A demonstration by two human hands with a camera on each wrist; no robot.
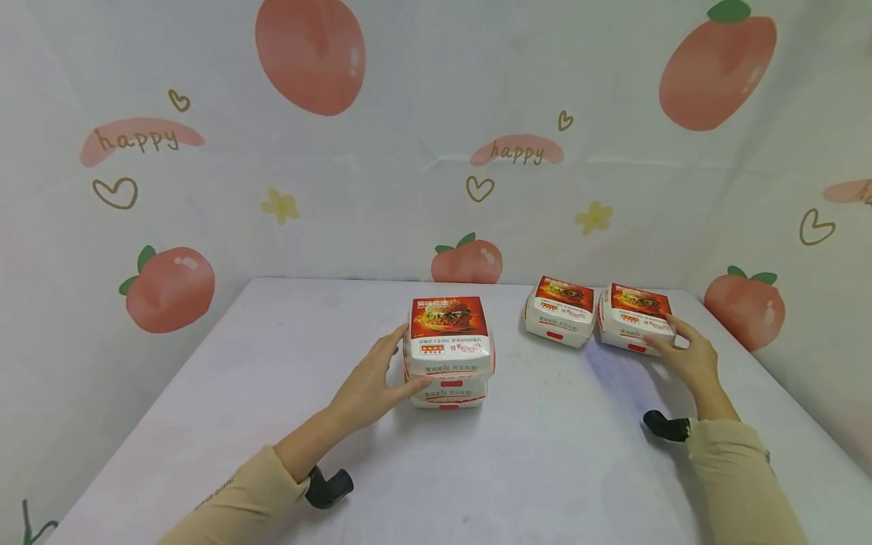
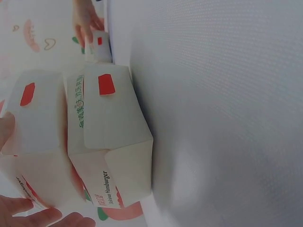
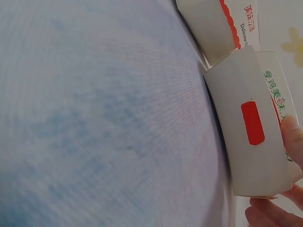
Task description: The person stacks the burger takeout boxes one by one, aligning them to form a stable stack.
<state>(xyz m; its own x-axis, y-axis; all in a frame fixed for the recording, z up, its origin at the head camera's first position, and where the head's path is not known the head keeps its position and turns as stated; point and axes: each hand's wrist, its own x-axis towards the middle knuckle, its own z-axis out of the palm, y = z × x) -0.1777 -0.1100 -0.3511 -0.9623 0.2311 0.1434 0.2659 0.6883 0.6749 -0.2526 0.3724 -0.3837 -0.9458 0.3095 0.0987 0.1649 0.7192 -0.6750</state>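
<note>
Two white hamburger boxes with red burger-picture lids are stacked mid-table. My left hand point(image 1: 371, 382) holds the upper box point(image 1: 450, 333) at its left side, thumb at the front. In the left wrist view, the fingers point(image 2: 33, 215) lie along that box's side. Beneath it sits the lower box point(image 2: 111, 137), flat on the table. At the back right, my right hand point(image 1: 691, 359) grips the right end of another hamburger box point(image 1: 633, 318). The right wrist view shows the thumb point(image 3: 292, 137) on its front, with fingers curled at its end.
A further hamburger box point(image 1: 560, 312) stands just left of the one in my right hand, almost touching it. The white table point(image 1: 538, 469) ends at a backdrop point(image 1: 381, 189) printed with fruit. Black wrist pieces point(image 1: 328, 488) stick out at both cuffs.
</note>
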